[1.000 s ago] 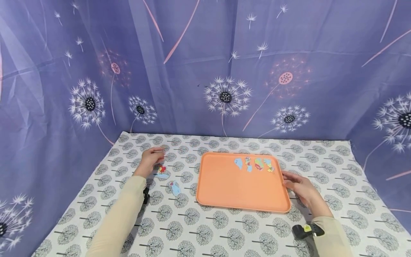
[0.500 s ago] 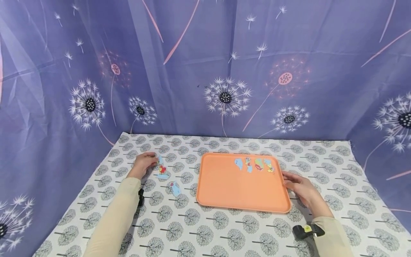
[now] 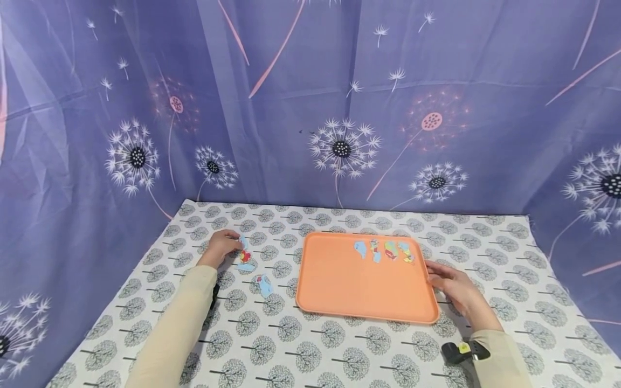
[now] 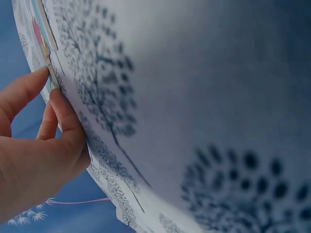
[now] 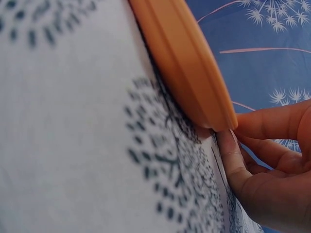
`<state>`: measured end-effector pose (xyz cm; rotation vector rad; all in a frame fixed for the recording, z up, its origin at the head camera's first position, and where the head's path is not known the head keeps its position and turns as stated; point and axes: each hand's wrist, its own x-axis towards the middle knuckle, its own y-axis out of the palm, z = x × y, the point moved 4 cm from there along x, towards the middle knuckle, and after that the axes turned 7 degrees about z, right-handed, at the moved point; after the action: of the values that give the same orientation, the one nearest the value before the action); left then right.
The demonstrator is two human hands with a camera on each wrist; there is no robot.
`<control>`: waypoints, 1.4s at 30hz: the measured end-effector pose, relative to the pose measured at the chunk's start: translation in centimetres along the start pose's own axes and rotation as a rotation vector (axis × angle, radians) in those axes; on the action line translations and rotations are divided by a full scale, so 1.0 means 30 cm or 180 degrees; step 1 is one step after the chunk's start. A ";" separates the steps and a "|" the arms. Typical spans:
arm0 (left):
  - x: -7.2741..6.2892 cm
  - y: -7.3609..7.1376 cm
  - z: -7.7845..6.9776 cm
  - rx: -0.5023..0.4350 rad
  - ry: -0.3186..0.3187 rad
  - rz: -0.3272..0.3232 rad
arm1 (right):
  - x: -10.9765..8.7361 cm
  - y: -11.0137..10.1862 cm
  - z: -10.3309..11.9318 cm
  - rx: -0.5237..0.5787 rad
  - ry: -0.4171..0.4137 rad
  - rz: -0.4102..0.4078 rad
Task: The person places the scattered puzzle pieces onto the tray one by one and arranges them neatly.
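On the cloth at the left, my left hand pinches the end of a flat puzzle piece, light blue with a red patch. The left wrist view shows thumb and finger at the edge of this thin piece. Another light-blue puzzle piece lies nearer to me. My right hand holds the right rim of an orange tray, its thumb and fingertips at the tray's edge in the right wrist view. Several colourful puzzle pieces stand in a row near the tray's far right.
A white tablecloth with a tree print lies under everything. Beyond its far edge hangs a purple curtain with dandelions, which continues along both sides. A black wrist strap is on the right forearm.
My left hand has moved left and slightly down, bringing its fingers onto the end of the red-patched puzzle piece. The right hand and the tray have stayed put.
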<state>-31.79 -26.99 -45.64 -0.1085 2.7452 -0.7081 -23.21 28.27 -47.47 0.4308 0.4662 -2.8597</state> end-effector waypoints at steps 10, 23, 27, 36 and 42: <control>0.009 0.005 -0.012 -0.0284 -0.0033 0.0072 | 0.001 -0.003 -0.001 -0.0025 -0.0016 -0.0011; -0.018 0.167 -0.179 -0.1052 0.0173 0.0762 | 0.003 -0.003 -0.001 -0.0057 -0.0038 0.0027; -0.027 0.279 -0.257 -0.1143 0.0227 0.1004 | 0.006 -0.004 -0.001 -0.0086 -0.0012 0.0047; -0.043 0.510 -0.395 -0.1101 0.0280 0.1559 | 0.003 -0.005 0.008 -0.0133 -0.0053 0.0040; -0.030 0.601 -0.418 -0.0848 0.0319 0.1650 | 0.002 -0.004 0.010 -0.0133 -0.0109 0.0054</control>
<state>-34.76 -5.30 -43.68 0.5737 2.7617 -0.2106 -23.36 28.27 -47.19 0.3760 0.5126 -2.8308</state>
